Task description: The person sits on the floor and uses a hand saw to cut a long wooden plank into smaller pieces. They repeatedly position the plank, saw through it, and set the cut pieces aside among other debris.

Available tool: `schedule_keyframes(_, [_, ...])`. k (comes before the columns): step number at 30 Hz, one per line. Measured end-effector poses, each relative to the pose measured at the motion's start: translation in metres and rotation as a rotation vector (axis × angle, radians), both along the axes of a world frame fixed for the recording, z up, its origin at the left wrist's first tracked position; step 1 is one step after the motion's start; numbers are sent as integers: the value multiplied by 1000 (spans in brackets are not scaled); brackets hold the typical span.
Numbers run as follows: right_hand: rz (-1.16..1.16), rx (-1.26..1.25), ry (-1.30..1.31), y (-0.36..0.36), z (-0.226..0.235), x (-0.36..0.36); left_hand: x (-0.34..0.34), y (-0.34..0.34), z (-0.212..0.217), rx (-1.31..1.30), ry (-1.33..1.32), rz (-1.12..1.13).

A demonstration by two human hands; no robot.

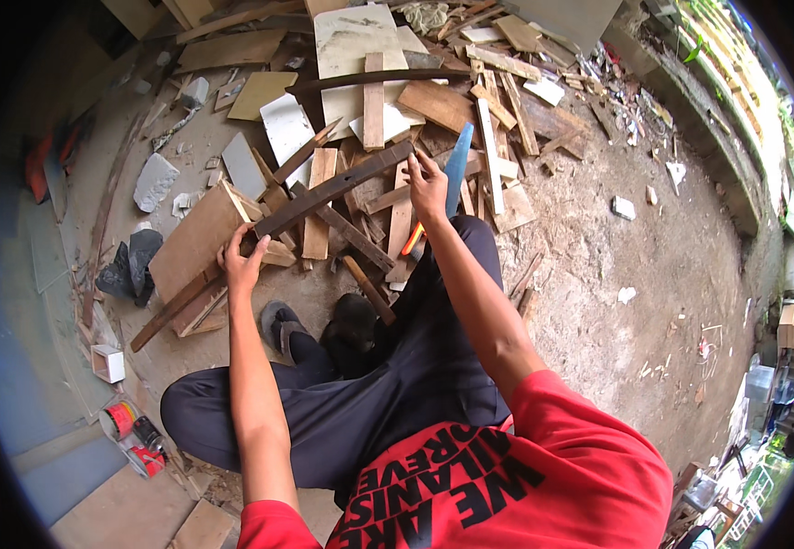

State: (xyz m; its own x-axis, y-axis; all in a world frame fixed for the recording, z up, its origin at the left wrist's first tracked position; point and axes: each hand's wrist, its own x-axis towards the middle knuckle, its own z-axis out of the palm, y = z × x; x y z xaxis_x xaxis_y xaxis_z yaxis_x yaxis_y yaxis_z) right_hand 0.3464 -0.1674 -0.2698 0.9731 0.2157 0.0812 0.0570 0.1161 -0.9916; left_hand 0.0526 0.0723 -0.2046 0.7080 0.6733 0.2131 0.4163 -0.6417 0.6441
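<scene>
A long dark wooden plank [337, 188] slants across the scrap pile in front of me. My left hand [242, 256] grips its lower left end. My right hand [428, 183] is closed on its upper right end, beside a blue saw blade [457, 165] that stands among the boards. An orange handle [412, 240] shows below my right wrist. I sit on the ground with dark trousers and sandalled feet [280, 322] below the plank.
A heap of wood offcuts and boards [433, 101] fills the ground ahead. A plywood box [197, 240] lies left of the plank, with grey stones [154, 180] beyond it. Red cans [133, 435] lie at lower left. Bare dirt [635, 274] spreads to the right.
</scene>
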Motion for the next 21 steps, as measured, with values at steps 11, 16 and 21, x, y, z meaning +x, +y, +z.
schedule_keyframes(11, [406,-212,99,-18,40,58,5,2,-8,-92,-69,50])
schedule_keyframes(16, [476,-279,306,-16,51,80,8,0,-6,-125,-92,53])
schedule_keyframes(21, [515,-334,280,-7,52,91,3,10,-18,-201,-81,89])
